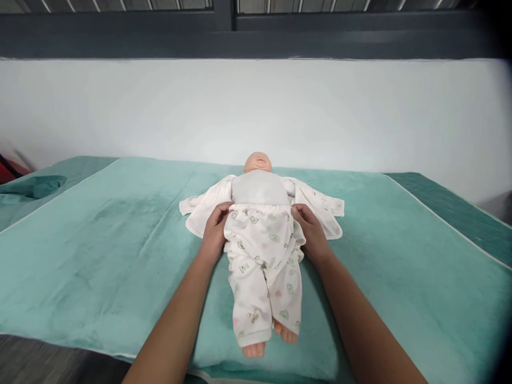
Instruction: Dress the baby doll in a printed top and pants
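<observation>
A baby doll [260,184] lies on its back on a teal blanket [120,234], head toward the wall. It wears white printed trousers [262,256]; its grey torso is bare. An open white printed top [320,205] is spread flat under it. My left hand [215,229] grips the trousers' waistband at the doll's left-side hip in view, fingers curled. My right hand [310,229] pinches the waistband on the other side. The doll's bare feet [268,341] stick out of the trouser legs near the front edge.
A white wall [256,106] rises right behind the blanket, with a dark window frame [256,32] above. A darker green cloth [36,186] lies at the far left, and a darker green strip [452,208] runs along the right.
</observation>
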A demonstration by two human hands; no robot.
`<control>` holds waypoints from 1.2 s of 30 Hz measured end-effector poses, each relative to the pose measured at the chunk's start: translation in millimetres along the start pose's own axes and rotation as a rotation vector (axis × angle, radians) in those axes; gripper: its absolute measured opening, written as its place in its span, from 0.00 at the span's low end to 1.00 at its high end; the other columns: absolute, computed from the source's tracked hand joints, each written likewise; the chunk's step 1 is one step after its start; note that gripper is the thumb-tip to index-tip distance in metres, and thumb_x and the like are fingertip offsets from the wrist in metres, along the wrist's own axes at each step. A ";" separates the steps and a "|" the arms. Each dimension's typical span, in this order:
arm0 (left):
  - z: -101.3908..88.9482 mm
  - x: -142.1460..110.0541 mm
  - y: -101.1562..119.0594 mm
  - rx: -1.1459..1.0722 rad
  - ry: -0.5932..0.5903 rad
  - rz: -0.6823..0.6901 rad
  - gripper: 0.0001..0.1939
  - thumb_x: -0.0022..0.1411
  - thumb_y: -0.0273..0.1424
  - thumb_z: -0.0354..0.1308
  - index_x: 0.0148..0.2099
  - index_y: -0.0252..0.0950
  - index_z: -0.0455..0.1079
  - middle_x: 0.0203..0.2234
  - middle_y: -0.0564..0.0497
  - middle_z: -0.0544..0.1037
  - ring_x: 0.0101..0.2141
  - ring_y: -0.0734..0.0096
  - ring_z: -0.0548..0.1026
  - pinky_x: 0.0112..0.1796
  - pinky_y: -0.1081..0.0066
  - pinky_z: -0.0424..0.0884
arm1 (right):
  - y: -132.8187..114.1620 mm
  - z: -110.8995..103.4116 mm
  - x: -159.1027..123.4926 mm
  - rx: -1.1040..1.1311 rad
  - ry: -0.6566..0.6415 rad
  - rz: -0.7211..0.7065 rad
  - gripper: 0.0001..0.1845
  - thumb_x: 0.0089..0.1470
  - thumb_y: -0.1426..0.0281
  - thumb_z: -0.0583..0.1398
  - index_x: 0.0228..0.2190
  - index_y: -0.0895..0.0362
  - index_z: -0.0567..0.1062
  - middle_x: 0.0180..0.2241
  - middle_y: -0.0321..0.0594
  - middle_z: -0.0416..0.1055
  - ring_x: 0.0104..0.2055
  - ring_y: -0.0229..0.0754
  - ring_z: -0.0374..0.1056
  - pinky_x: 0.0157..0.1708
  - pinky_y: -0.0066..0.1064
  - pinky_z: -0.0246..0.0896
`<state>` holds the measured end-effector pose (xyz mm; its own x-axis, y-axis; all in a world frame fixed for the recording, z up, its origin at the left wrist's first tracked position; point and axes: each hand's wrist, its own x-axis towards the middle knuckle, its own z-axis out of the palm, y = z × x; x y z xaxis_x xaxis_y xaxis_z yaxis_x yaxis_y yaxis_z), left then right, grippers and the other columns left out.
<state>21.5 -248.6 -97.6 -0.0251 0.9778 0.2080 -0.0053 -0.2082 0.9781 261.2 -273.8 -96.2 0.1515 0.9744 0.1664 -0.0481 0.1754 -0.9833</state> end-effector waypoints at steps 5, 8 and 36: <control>2.3 -2.7 7.9 -0.011 -0.051 0.043 0.12 0.59 0.40 0.61 0.42 0.39 0.69 0.59 0.47 0.69 0.55 0.62 0.70 0.51 0.67 0.67 | -0.1 -4.2 -0.7 -0.118 -0.032 -0.202 0.14 0.54 0.56 0.62 0.32 0.53 0.71 0.51 0.42 0.68 0.55 0.46 0.63 0.52 0.38 0.61; 3.3 2.1 12.2 0.007 -0.061 0.057 0.12 0.59 0.40 0.62 0.35 0.37 0.66 0.55 0.47 0.72 0.52 0.63 0.71 0.48 0.68 0.67 | -1.4 -3.8 2.9 -0.151 -0.039 -0.266 0.13 0.56 0.57 0.62 0.30 0.53 0.71 0.54 0.43 0.67 0.58 0.47 0.62 0.53 0.39 0.58; 12.9 78.9 23.2 0.460 -0.127 0.249 0.11 0.67 0.41 0.53 0.37 0.40 0.65 0.36 0.52 0.75 0.37 0.68 0.71 0.37 0.70 0.62 | -7.6 -1.0 77.1 -0.416 -0.148 -0.405 0.14 0.57 0.58 0.61 0.26 0.53 0.68 0.57 0.42 0.62 0.64 0.50 0.54 0.58 0.43 0.53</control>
<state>32.3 -176.0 -58.4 0.1518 0.9012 0.4059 0.4244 -0.4303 0.7967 274.1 -200.2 -76.0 -0.0635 0.8558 0.5135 0.3803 0.4964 -0.7804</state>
